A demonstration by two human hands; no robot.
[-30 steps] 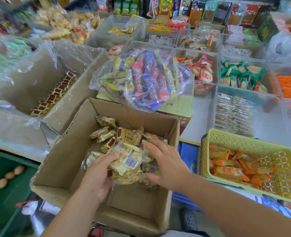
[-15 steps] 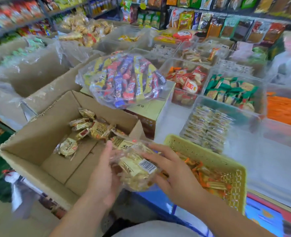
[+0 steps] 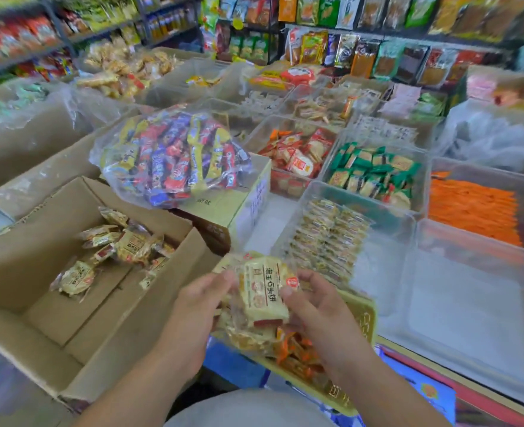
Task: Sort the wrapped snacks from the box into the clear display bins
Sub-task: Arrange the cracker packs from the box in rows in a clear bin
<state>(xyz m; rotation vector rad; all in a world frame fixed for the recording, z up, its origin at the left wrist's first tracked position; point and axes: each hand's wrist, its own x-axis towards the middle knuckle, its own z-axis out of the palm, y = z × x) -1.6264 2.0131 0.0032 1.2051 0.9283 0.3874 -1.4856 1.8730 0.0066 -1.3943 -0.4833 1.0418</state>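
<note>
Carrying a loose stack of cream-wrapped snack packs [image 3: 263, 298], the hands share the load. The left hand [image 3: 192, 312] curls its fingers round the near-left side with the thumb on top. The right hand [image 3: 319, 315] pinches the right edge. Neither hand is slack. The stack hangs in the air, clear of the cardboard box [image 3: 122, 352] and directly over the yellow basket [image 3: 366, 315] of orange packets [image 3: 297, 355]. It is short of the clear bin [image 3: 390, 223], where what look like matching packs [image 3: 325, 235] stand in rows. The lower packs appear held only by squeeze from the sides. The main risk, as I judge it, is that slick wrappers slide out from underneath and land among the orange packets, mixing the kinds. Second risk: letting the stack go from a height over the bin would likely knock the standing rows askew or bounce a pack over the wall into the neighbouring bin [image 3: 470, 309]. More of the same packs [image 3: 125, 245] lie in the box. The view is blurred, so how many packs are in the stack I cannot tell.
</note>
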